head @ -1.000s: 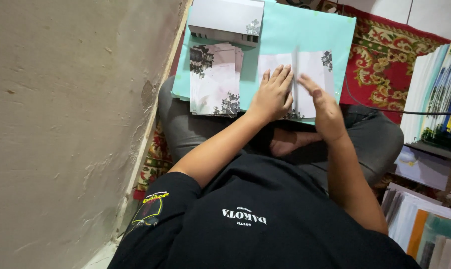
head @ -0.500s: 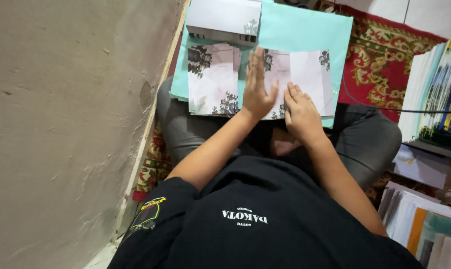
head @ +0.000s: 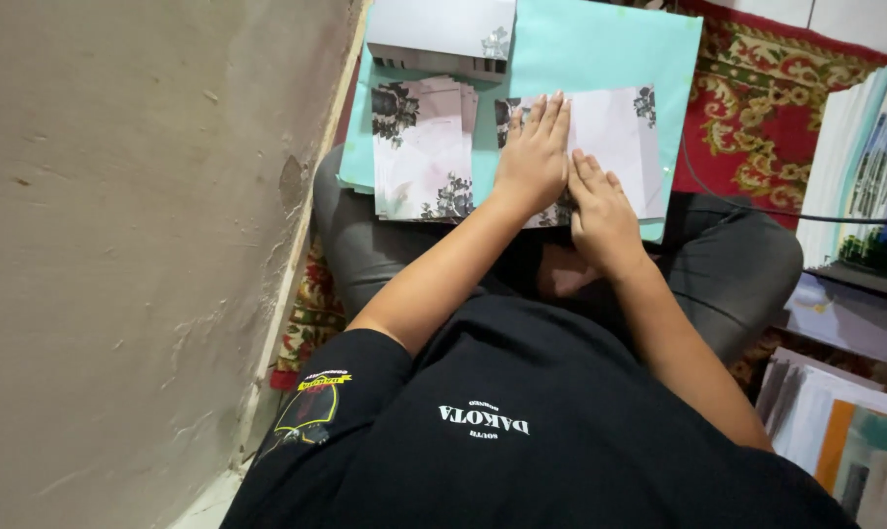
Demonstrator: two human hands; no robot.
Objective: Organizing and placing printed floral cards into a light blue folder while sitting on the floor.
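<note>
A pale pink card [head: 615, 147] with dark floral corners lies on a turquoise board [head: 600, 54] across my lap. My left hand [head: 534, 157] lies flat on the card's left part, fingers together and pointing away from me. Pressed on the card's near edge beside it is my right hand [head: 600, 211], palm down. Neither hand grips anything. A stack of similar floral cards [head: 422, 147] sits to the left on the board.
A white box [head: 443, 34] stands at the board's far left. A rough plaster wall [head: 140, 245] runs close on my left. A red patterned rug [head: 747, 108] covers the floor. Stacks of printed sheets [head: 855, 167] stand at the right, with a black cable [head: 757, 208] crossing toward them.
The card has gone from folded under my hands to lying flat. My left hand slid up over its left part, and my right hand drew back toward its near edge.
</note>
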